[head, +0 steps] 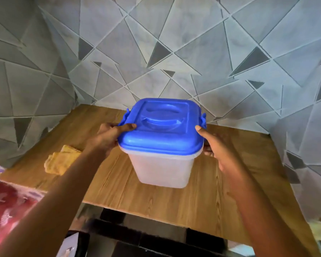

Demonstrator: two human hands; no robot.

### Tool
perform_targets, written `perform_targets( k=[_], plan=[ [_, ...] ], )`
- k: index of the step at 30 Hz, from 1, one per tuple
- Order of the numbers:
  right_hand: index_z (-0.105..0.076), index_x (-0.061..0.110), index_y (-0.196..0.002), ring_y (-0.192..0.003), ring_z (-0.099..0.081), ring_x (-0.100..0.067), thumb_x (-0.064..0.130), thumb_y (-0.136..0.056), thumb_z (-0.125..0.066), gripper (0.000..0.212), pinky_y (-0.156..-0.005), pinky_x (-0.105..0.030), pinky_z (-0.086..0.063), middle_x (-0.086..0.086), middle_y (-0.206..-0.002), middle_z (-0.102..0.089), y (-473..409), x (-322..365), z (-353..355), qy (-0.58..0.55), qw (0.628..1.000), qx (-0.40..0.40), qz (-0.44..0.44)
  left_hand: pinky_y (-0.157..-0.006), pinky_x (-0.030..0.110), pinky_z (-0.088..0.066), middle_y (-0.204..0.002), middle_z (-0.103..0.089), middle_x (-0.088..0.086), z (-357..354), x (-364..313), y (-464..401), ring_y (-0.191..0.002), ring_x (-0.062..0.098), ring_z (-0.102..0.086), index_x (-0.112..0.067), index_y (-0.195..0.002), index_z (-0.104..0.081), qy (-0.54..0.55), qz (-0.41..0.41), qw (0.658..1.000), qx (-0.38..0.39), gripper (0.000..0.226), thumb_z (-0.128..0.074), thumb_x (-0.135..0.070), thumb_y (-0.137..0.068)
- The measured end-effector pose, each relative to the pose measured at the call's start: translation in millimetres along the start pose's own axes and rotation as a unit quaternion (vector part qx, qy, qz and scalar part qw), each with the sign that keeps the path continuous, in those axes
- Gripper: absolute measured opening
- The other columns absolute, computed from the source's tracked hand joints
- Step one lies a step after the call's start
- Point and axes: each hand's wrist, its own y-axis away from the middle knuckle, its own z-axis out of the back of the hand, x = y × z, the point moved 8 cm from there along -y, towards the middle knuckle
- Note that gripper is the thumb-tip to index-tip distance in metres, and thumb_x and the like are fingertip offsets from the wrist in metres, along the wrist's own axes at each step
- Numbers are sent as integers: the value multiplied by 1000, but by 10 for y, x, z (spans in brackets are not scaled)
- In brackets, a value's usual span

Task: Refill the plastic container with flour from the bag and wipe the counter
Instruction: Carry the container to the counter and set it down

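Nearest the camera, two bare forearms reach forward from the bottom edge of the view. Below them, dark tiles and a blurred grey object sit under the front edge of the desk [119,184]. A red patterned fabric [6,199] fills the lower left corner.

The desk is wood-grained, set into a corner.

Left hand [109,135]: grips the left side of the container, thumb lying on top of the blue lid [161,127] near its left edge, fingers curled around the side by the left clip. Right hand [215,143]: holds the right side, thumb pressed along the lid's right rim just below the right clip, fingers wrapped behind and below the rim.

Plastic container [161,169]: translucent white body, roughly square, tapering toward the base, lid on. Lid has a recessed handle moulded into its top. It sits mid-desk between both hands; whether the base rests on the desk or is lifted just above it cannot be told. Contents not visible through the wall.

Left of the container, well apart, a folded yellow cloth [60,162] lies on the desk, partly hidden by the left forearm.

Beyond: tiled wall [174,52] in grey triangular pattern, wrapping both sides of the corner.
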Motion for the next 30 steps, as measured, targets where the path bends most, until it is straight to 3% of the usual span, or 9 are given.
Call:
perform_targets(
  k=[2, 5, 9, 13, 16, 19, 25, 27, 30],
  plan=[
    [-69, 26, -102, -68, -59, -6, 59, -86, -69, 37, -62, -23, -43, 11, -86, -69, -267, 12, -32, 0, 1000, 16, -20, -51, 23, -51, -65, -70, 0, -129, -12, -225, -57, 14, -67, -1, -79, -70, 4, -1, 1000, -7, 33, -91, -21, -64],
    [-70, 26, -107, -73, -63, -7, 60, -86, -68, 40, -64, -25, -44, 8, -92, -72, -687, 18, -6, 9, 1000, -4, -20, -78, 43, -63, -95, -77, 15, -288, -15, -610, -86, 29, -75, 4, -96, -73, 11, 10, 1000, -7, 57, -96, -27, -53],
    [-71, 5, -93, -69, -63, -20, 51, -90, -68, 46, -66, -34, -50, -8, -78, -68, -1109, 55, 79, 10, 997, -71, 2, -87, 49, -60, -98, -78, 13, -484, -43, -1069, -92, 30, -75, -3, -102, -75, -2, 5, 1000, 18, 71, -98, -39, -46],
    [-63, 9, -70, -61, -59, -25, 44, -94, -65, 42, -65, -37, -50, -15, -70, -62, -1399, 27, 85, 30, 994, -108, 5, -88, 52, -59, -93, -78, 12, -587, -89, -1323, -89, 30, -75, -7, -89, -76, -21, -2, 999, 31, 39, -93, -29, -62],
    [-64, 10, -76, -64, -58, -23, 53, -86, -63, 44, -64, -36, -50, -11, -68, -60, -1533, -65, 37, 26, 994, -101, 10, -88, 49, -60, -91, -78, 10, -636, -54, -1459, -90, 31, -75, -4, -95, -75, -31, 10, 999, 43, 48, -93, -32, -61],
    [-60, 1, -73, -64, -59, -22, 62, -79, -60, 61, -64, -37, -51, -12, -67, -60, -1641, -171, 47, 32, 993, -109, 15, -87, 47, -60, -89, -79, 9, -680, -20, -1592, -88, 29, -76, -6, -93, -76, -33, 8, 998, 50, 38, -92, -27, -66],
    [-52, 6, -65, -57, -50, -20, 54, -96, -56, 58, -61, -27, -40, -10, -57, -51, -1599, -135, 87, 97, 984, -143, 47, -75, 37, -62, -85, -77, 2, -780, -17, -1686, -85, 25, -74, -12, -96, -70, -38, 14, 998, 46, 25, -84, -19, -76],
    [-59, 7, -74, -68, -56, -23, 53, -100, -50, 54, -62, -21, -38, 1, -64, -57, -1624, -27, 121, 159, 970, -173, 60, -76, 35, -55, -104, -70, 2, -764, -64, -1751, -97, 28, -69, -11, -112, -64, -93, -10, 996, 12, 42, -82, -24, -77],
    [-63, 10, -116, -97, -64, -23, 65, -95, -51, 61, -83, -32, -50, -1, -102, -69, -1730, 190, 124, 125, 967, -210, 72, -99, 40, -46, -143, -45, 12, -773, -258, -1908, -125, 32, -52, -16, -146, -40, -257, -90, 961, -37, 78, -75, -43, -81]
  ],
)
